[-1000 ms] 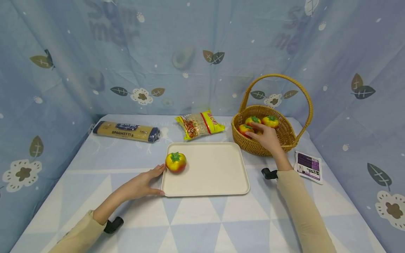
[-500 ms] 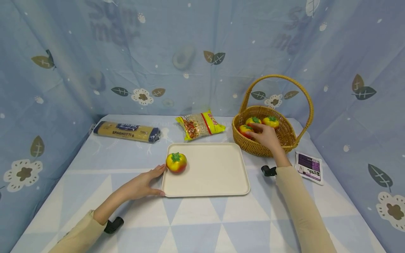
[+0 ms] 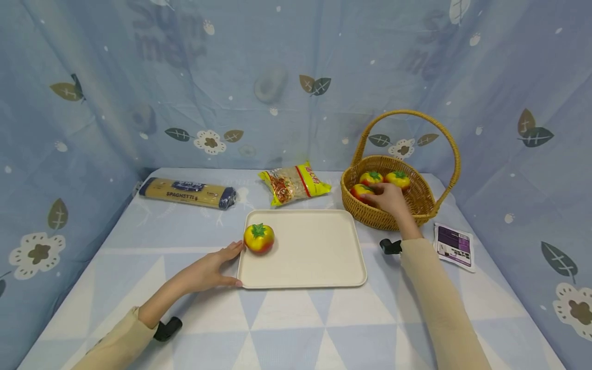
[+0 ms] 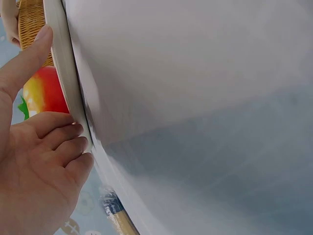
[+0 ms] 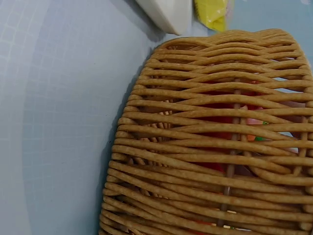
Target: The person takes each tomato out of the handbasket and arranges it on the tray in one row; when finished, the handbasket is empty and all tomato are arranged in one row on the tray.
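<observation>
In the head view, a cream tray point(image 3: 314, 249) lies mid-table, with a red-and-yellow toy tomato point(image 3: 259, 238) with a green leafy top at its left end. My left hand point(image 3: 210, 270) rests beside that end, thumb and fingertips touching the rim; the left wrist view shows the fingers only slightly bent. My right hand point(image 3: 390, 199) reaches over the front of a wicker basket point(image 3: 376, 221) and pinches the front toy tomato point(image 3: 361, 191) there between thumb and fingers. Behind it sit two more, a left toy tomato point(image 3: 371, 178) and a right toy tomato point(image 3: 398, 179). Basket weave hides the right fingers in the right wrist view.
The basket's tall handle point(image 3: 407, 111) arches above the fruit. A spaghetti pack point(image 3: 187, 192) lies back left, a yellow-ended food bag point(image 3: 294, 183) behind the tray. Right of the basket is a white-and-purple packet point(image 3: 454, 246). Patterned curtains enclose the table's back and sides.
The right wrist and forearm shift slightly left and away from me, the fingers staying at the front tomato. The left hand keeps its place at the tray. The whole head view drifts slightly.
</observation>
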Demonstrator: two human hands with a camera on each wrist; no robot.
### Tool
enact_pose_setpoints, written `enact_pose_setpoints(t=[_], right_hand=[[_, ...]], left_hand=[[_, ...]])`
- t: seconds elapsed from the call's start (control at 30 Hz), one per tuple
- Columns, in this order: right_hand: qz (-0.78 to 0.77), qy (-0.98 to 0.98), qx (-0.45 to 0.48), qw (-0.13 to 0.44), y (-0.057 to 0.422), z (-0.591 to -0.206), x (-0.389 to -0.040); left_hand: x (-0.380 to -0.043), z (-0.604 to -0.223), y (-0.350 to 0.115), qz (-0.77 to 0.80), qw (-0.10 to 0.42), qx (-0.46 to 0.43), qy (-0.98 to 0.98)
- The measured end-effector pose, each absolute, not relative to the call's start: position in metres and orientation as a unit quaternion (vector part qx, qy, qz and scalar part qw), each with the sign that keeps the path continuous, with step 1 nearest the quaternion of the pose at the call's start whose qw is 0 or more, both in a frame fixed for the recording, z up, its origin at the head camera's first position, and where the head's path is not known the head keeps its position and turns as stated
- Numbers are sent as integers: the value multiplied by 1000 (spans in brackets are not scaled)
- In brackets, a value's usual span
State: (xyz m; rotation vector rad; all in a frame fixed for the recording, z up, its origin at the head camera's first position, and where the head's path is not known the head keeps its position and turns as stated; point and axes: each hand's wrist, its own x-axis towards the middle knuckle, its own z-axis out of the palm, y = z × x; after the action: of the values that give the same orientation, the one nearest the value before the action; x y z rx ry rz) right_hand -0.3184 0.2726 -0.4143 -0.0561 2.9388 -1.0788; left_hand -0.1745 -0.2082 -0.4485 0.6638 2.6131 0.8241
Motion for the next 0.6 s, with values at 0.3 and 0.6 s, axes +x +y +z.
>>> enact_pose_setpoints(t=[0.3,0.6], right_hand=[[-331,943,-6,29,270,-411,-320],[-328,944,-24,20,271,-414,-320]], left_hand=[[-175,-450,-208,285,159,233,916],[-175,-450,-209,284,157,239,915]])
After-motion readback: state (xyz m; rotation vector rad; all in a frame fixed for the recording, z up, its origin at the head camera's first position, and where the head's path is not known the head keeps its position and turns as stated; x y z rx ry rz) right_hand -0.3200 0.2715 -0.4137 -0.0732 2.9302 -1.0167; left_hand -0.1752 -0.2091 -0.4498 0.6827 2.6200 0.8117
